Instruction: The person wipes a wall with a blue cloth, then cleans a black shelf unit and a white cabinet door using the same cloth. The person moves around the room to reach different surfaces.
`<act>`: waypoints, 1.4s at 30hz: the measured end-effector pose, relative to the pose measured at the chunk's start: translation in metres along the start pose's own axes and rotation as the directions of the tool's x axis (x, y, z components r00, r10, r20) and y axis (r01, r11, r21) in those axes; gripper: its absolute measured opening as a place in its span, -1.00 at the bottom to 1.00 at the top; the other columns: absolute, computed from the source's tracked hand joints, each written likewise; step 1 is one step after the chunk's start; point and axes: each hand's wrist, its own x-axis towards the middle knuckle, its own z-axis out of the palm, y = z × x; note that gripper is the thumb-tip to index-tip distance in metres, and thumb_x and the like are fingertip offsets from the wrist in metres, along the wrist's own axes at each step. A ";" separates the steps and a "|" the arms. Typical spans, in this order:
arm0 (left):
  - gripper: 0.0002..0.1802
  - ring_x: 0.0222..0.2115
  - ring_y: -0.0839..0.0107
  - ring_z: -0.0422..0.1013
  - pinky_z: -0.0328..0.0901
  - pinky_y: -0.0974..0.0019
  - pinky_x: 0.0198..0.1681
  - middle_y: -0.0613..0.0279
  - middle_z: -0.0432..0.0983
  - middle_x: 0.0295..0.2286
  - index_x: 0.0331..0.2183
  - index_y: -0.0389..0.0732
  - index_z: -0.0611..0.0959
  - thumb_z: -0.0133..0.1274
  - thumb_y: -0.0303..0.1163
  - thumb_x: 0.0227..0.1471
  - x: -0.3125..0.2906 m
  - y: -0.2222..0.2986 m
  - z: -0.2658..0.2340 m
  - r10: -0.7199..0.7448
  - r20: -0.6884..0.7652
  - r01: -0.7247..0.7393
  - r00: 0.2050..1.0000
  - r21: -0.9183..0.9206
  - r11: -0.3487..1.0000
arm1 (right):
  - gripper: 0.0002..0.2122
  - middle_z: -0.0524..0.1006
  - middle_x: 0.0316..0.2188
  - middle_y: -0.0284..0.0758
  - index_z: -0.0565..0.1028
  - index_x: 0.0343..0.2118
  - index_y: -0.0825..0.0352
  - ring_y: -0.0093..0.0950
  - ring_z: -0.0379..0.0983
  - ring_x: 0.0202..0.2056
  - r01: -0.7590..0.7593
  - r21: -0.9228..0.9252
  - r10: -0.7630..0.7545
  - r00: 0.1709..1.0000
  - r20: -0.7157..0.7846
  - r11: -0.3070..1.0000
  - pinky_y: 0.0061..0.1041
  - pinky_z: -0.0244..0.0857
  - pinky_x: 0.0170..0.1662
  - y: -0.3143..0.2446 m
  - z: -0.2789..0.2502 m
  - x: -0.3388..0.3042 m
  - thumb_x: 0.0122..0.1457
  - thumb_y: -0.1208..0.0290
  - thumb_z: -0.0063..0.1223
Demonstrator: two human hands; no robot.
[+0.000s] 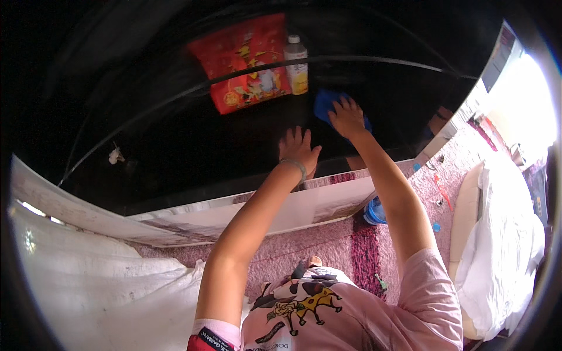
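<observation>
On a glossy black tabletop (193, 158) my left hand (298, 147) lies flat with its fingers spread, holding nothing. A band circles that wrist. Farther right, my right hand (348, 116) presses on a crumpled blue cloth (323, 105), its fingers resting over it. Beyond my hands is a shiny red bag (240, 88) with yellow and green printing. Close against its right side stands a bottle (297, 70) with a dark cap and a partly yellow body.
A small whitish crumpled thing (115, 155) lies on the left of the tabletop. Below the table's pale front edge, a blue container (374, 212) sits on the pink carpet (410, 205). White fabric (88, 281) spreads at left; a white-covered cushion (497, 245) is at right.
</observation>
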 end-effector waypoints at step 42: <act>-0.31 0.20 0.09 -0.13 -0.16 0.04 0.18 0.03 -0.04 0.18 0.18 -0.17 0.03 -0.29 -0.02 0.13 -0.086 -0.218 -0.042 -0.359 -0.136 0.363 0.923 0.009 0.932 | -0.48 0.03 0.23 -0.18 0.16 0.16 0.34 -0.16 -0.18 0.24 0.604 0.210 -0.619 0.786 0.003 0.769 -0.19 -0.33 0.26 -0.336 0.036 0.019 0.19 0.14 -0.32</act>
